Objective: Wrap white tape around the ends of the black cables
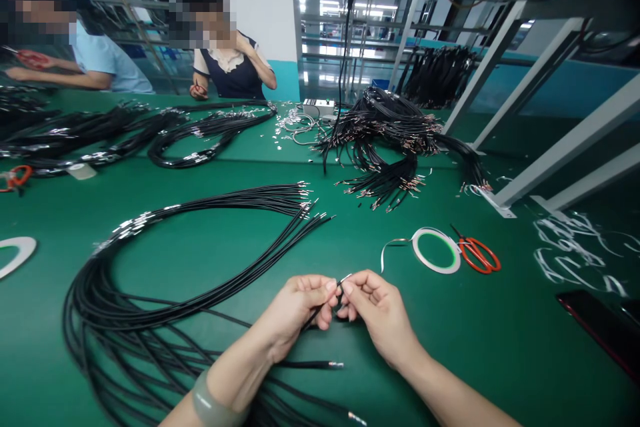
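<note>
Both hands meet at the front middle of the green table [480, 320]. My left hand [303, 300] pinches a black cable [311, 317] near its end. Touching the same cable end from the right, my right hand [373, 297] has its thumb and fingertips closed on it; a small silvery tip pokes up between the hands. Left of them lies a looped bundle of black cables [115, 287] with bare metal ends. Two loose cable ends lie below my hands. A tape roll [436, 250] with a pulled-out strip sits to the right, beside orange scissors [479, 255].
Piled black cables [390, 120] lie at the back, near a small white box [319, 107]. Grey metal struts [570, 140] stand at the right, with white strips and a dark phone [597, 327] nearby. Two people sit across the table. Another tape roll [23, 255] is far left.
</note>
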Demonstrator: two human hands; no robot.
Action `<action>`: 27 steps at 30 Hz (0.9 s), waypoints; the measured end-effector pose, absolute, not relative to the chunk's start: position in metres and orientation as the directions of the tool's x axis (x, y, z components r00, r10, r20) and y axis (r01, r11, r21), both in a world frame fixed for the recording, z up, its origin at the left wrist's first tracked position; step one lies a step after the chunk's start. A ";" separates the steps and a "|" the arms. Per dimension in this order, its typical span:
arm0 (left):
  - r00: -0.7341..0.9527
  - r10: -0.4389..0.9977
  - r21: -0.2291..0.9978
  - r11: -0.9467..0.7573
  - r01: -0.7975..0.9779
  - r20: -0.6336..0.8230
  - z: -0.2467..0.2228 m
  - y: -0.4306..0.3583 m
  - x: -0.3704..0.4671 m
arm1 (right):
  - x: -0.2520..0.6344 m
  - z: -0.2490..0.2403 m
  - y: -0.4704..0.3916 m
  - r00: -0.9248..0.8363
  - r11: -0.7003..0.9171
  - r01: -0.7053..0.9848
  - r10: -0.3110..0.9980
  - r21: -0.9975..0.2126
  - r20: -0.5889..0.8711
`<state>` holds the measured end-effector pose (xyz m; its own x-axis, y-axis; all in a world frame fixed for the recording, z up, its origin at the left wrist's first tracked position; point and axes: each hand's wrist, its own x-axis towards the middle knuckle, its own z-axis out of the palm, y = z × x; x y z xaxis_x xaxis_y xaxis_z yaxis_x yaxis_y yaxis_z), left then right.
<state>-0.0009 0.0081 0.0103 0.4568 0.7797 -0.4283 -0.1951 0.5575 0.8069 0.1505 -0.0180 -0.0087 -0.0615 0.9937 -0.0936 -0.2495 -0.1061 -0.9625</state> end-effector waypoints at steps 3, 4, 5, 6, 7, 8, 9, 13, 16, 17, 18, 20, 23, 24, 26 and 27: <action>0.469 0.778 0.800 0.560 -0.218 -0.417 0.011 0.009 0.000 | 0.149 -0.009 -0.018 -0.055 -0.095 -0.256 0.995 -0.962 -0.084; 0.471 0.779 0.796 0.561 -0.227 -0.414 0.011 0.008 0.000 | 0.148 -0.009 -0.018 -0.052 -0.091 -0.256 0.995 -0.962 -0.081; 0.474 0.779 0.792 0.562 -0.237 -0.411 0.011 0.008 0.000 | 0.148 -0.010 -0.018 -0.047 -0.087 -0.256 0.996 -0.963 -0.077; 0.478 0.777 0.788 0.565 -0.245 -0.409 0.011 0.008 0.001 | 0.148 -0.010 -0.018 -0.044 -0.082 -0.256 0.996 -0.963 -0.073; 0.482 0.775 0.783 0.569 -0.250 -0.410 0.011 0.008 0.001 | 0.147 -0.010 -0.018 -0.041 -0.073 -0.255 0.997 -0.964 -0.065; 0.484 0.772 0.778 0.574 -0.253 -0.412 0.010 0.008 0.001 | 0.147 -0.011 -0.017 -0.039 -0.063 -0.253 0.998 -0.965 -0.055; 0.486 0.768 0.774 0.581 -0.254 -0.417 0.010 0.007 0.001 | 0.147 -0.011 -0.017 -0.041 -0.052 -0.250 0.998 -0.967 -0.044; 0.494 0.748 0.754 0.609 -0.246 -0.443 0.008 0.008 -0.001 | 0.148 -0.012 -0.014 -0.075 -0.036 -0.254 0.997 -0.967 -0.017; 0.502 0.739 0.746 0.620 -0.244 -0.451 0.010 0.010 -0.003 | 0.149 -0.015 -0.012 -0.068 -0.041 -0.272 0.997 -0.961 -0.023; 0.499 0.740 0.744 0.621 -0.247 -0.452 0.011 0.011 -0.003 | 0.149 -0.016 -0.011 -0.048 -0.039 -0.280 0.998 -0.959 -0.026; 0.495 0.742 0.744 0.620 -0.251 -0.452 0.013 0.011 -0.004 | 0.150 -0.017 -0.011 -0.023 -0.036 -0.290 0.999 -0.956 -0.030; 0.490 0.746 0.749 0.615 -0.247 -0.451 0.015 0.012 -0.004 | 0.150 -0.018 -0.010 0.028 -0.024 -0.311 0.999 -0.950 -0.034; 0.498 0.741 0.765 0.608 -0.212 -0.450 0.014 0.011 -0.004 | 0.149 -0.017 -0.011 0.050 0.006 -0.331 0.999 -0.943 -0.011; 0.503 0.737 0.769 0.608 -0.200 -0.452 0.013 0.011 -0.004 | 0.149 -0.016 -0.012 0.046 0.017 -0.341 0.999 -0.940 0.001; 0.511 0.729 0.774 0.607 -0.178 -0.455 0.009 0.010 -0.003 | 0.147 -0.014 -0.012 0.029 0.035 -0.364 0.999 -0.931 0.026; 0.514 0.727 0.777 0.606 -0.170 -0.454 0.008 0.009 -0.003 | 0.147 -0.013 -0.012 0.017 0.039 -0.374 0.999 -0.926 0.036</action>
<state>-0.0030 0.0093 0.0076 0.5144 0.7273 -0.4542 -0.1702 0.6058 0.7772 0.1468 -0.0122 -0.0126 0.0167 0.9992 0.0357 -0.3743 0.0393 -0.9265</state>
